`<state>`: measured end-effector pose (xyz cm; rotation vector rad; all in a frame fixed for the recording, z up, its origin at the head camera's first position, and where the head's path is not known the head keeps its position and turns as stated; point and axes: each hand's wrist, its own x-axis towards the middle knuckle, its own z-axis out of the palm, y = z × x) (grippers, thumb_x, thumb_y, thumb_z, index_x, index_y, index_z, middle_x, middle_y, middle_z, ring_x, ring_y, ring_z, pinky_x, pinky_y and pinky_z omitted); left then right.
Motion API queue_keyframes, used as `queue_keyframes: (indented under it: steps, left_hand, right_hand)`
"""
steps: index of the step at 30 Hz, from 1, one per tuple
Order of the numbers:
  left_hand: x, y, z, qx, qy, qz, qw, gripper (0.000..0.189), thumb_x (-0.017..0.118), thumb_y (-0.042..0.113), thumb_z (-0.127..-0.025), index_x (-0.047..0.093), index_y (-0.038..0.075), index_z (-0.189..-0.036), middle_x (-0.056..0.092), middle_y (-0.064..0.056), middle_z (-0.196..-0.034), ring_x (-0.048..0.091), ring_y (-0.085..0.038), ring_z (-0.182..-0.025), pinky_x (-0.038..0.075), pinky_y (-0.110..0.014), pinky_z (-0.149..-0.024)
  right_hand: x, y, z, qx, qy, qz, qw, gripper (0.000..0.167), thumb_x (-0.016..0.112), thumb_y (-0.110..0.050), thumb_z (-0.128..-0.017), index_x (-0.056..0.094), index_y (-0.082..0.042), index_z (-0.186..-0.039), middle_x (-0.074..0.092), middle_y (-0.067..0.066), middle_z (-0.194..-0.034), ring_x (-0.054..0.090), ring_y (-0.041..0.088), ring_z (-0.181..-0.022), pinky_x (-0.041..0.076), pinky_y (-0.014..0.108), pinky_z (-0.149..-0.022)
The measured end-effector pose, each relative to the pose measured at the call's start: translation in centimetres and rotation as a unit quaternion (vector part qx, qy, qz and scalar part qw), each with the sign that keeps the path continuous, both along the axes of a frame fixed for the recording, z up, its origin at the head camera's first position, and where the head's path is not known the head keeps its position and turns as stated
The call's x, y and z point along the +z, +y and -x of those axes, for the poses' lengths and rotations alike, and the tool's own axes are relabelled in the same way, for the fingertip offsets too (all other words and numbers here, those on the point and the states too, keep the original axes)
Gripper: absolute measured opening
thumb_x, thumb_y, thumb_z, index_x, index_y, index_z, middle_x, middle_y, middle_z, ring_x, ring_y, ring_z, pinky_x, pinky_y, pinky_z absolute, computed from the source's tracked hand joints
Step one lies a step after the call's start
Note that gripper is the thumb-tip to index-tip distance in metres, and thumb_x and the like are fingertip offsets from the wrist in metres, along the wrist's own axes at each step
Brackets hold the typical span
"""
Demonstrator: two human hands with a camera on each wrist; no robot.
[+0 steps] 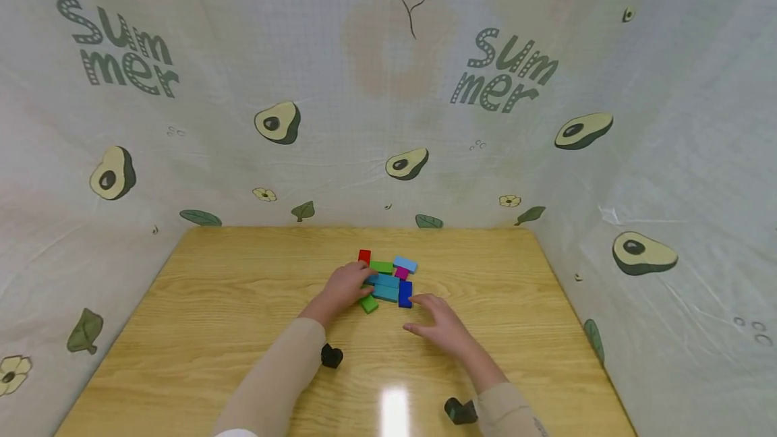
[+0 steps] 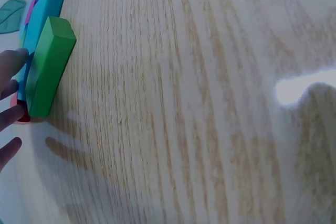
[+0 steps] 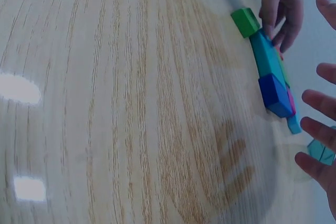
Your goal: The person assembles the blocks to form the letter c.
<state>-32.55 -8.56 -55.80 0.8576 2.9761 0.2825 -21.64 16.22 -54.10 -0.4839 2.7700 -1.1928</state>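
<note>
Several coloured blocks lie close together on the table. My left hand (image 1: pixel 347 285) is at the left end of two teal blocks that lie side by side; its thumb and index finger pinch the farther teal block (image 1: pixel 386 280). The nearer teal block (image 1: pixel 386 294) lies just in front. A green block (image 2: pixel 51 66) sits below the left fingers, angled away from the teal pair. Across the right end of the pair stands a dark blue block (image 3: pixel 275 97). Beside it, my right hand (image 1: pixel 440 321) has its fingers spread, holding nothing; whether a fingertip touches the block is unclear.
Behind the teal pair lie a red block (image 1: pixel 364 255), another green block (image 1: pixel 382 266), a magenta block (image 1: pixel 402 274) and a light blue block (image 1: pixel 405 264). The wooden table (image 1: pixel 243 288) ends at a patterned cloth (image 1: pixel 340 174) at the back and sides.
</note>
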Motion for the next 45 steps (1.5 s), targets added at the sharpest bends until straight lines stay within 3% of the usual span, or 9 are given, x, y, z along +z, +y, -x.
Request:
queue_keyframes:
  steps: [5, 14, 20, 33, 45]
  left_hand:
    - [0.2, 0.2, 0.1, 0.015, -0.019, -0.003, 0.9997, 0.035, 0.069, 0.034, -0.092, 0.067, 0.018, -0.123, 0.057, -0.002, -0.113, 0.056, -0.019, -0.102, 0.049, -0.036, -0.09]
    - [0.2, 0.0, 0.6, 0.004, -0.041, -0.011, 0.9991, 0.032, 0.071, 0.03, -0.091, 0.068, 0.018, -0.121, 0.054, -0.001, -0.105, 0.052, -0.017, -0.091, 0.049, -0.034, -0.083]
    - [0.2, 0.0, 0.5, 0.014, -0.047, -0.01, 0.9988, 0.032, 0.074, 0.027, -0.089, 0.069, 0.018, -0.119, 0.052, 0.0, -0.098, 0.05, -0.016, -0.085, 0.048, -0.032, -0.078]
    - [0.2, 0.0, -0.1, 0.027, -0.059, -0.02, 0.9977, 0.031, 0.074, 0.023, -0.089, 0.069, 0.011, -0.117, 0.058, -0.003, -0.103, 0.054, -0.02, -0.096, 0.047, -0.036, -0.092]
    - [1.3, -0.5, -1.2, 0.061, -0.051, -0.093, 0.9926, 0.034, 0.076, 0.023, -0.087, 0.067, 0.009, -0.117, 0.06, -0.006, -0.11, 0.055, -0.024, -0.102, 0.048, -0.039, -0.095]
  right_hand:
    - [-0.3, -0.2, 0.0, 0.0, -0.003, -0.002, 1.0, 0.057, 0.072, -0.037, -0.089, 0.056, -0.01, -0.136, 0.054, 0.008, -0.136, 0.044, 0.034, -0.13, 0.035, 0.058, -0.105]
    - [-0.5, -0.2, -0.1, -0.003, -0.007, -0.001, 1.0, 0.057, 0.072, -0.038, -0.088, 0.056, -0.011, -0.136, 0.054, 0.008, -0.136, 0.044, 0.034, -0.13, 0.034, 0.057, -0.105]
    - [-0.7, -0.2, -0.2, -0.004, -0.01, 0.002, 0.9999, 0.057, 0.072, -0.037, -0.088, 0.057, -0.011, -0.136, 0.054, 0.008, -0.135, 0.044, 0.034, -0.13, 0.034, 0.056, -0.106]
    - [-1.3, -0.6, -0.4, 0.003, -0.004, 0.009, 0.9999, 0.057, 0.072, -0.036, -0.089, 0.056, -0.01, -0.136, 0.054, 0.007, -0.135, 0.045, 0.033, -0.129, 0.033, 0.055, -0.107]
    - [-1.3, -0.8, -0.7, -0.017, -0.013, 0.027, 0.9994, 0.055, 0.07, -0.034, -0.091, 0.055, -0.01, -0.138, 0.051, 0.012, -0.139, 0.042, 0.037, -0.131, 0.032, 0.058, -0.107]
